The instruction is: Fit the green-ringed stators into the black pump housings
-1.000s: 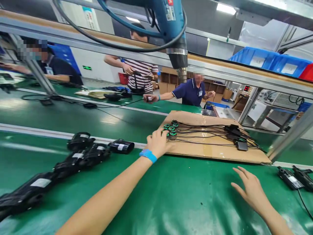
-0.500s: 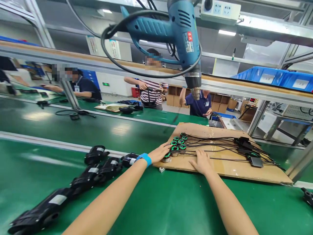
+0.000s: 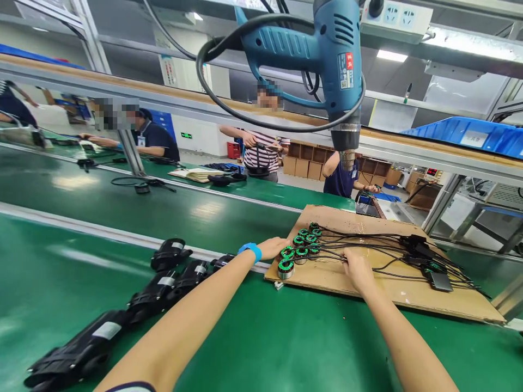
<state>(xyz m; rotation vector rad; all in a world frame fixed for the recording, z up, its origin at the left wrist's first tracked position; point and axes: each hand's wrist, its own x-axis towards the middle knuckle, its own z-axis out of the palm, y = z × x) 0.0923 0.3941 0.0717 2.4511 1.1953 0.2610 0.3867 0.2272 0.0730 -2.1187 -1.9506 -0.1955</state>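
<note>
On a sheet of cardboard (image 3: 327, 275) stand several small motor stators (image 3: 301, 253), round with green tops and metal sides. Black cables (image 3: 379, 243) run from them to the right. My left hand (image 3: 274, 247), with a blue wristband, reaches to the left side of the group; its fingers are stretched out and the tips rest at or just beside the stators. To the right of them, my right hand (image 3: 359, 272) is closed at a black cable, apparently pinching it. Its fingers partly hide the grip. Flat black pieces (image 3: 417, 247) lie across the cables farther right.
Black jointed housings (image 3: 163, 283) lie in a row on the green table (image 3: 261, 337) at left. A blue heat gun (image 3: 341, 65) hangs overhead with its looped cord. Blue bins (image 3: 469, 133) sit on the shelf. Co-workers (image 3: 265, 149) are across the bench.
My right hand has gone from lying spread on the cardboard to closing at a cable. My left hand has drawn slightly back from the stators' tops. The view has shifted left.
</note>
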